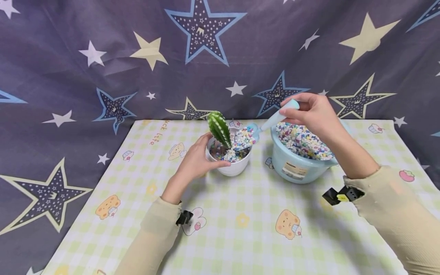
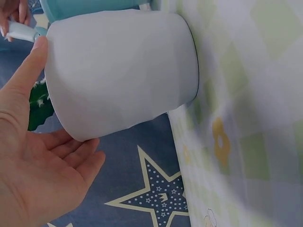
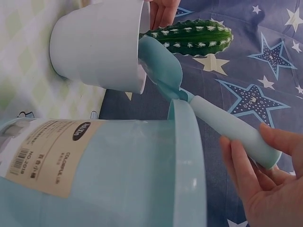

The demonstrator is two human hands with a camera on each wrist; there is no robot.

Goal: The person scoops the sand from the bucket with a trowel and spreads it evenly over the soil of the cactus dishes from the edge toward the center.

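Observation:
A green cactus [image 1: 219, 129] leans in a white flowerpot [image 1: 233, 168] partly filled with coloured pebbles. My left hand [image 1: 196, 157] holds the pot by its side, thumb at the near rim and fingers around the far side. In my right hand [image 1: 311, 112], the fingertips and thumb pinch the handle end of a light-blue hand trowel [image 3: 234, 130]. The trowel tilts down to the left, its blade over the pot's rim beside the cactus. Small white and multicoloured pebbles [image 1: 245, 137] lie on the blade.
A light-blue tub [image 1: 298, 172] full of the same pebbles stands right of the pot, below my right hand. Both stand on a table with a green checked cloth [image 1: 237, 244]. A dark star-patterned curtain [image 1: 113, 72] hangs behind the table.

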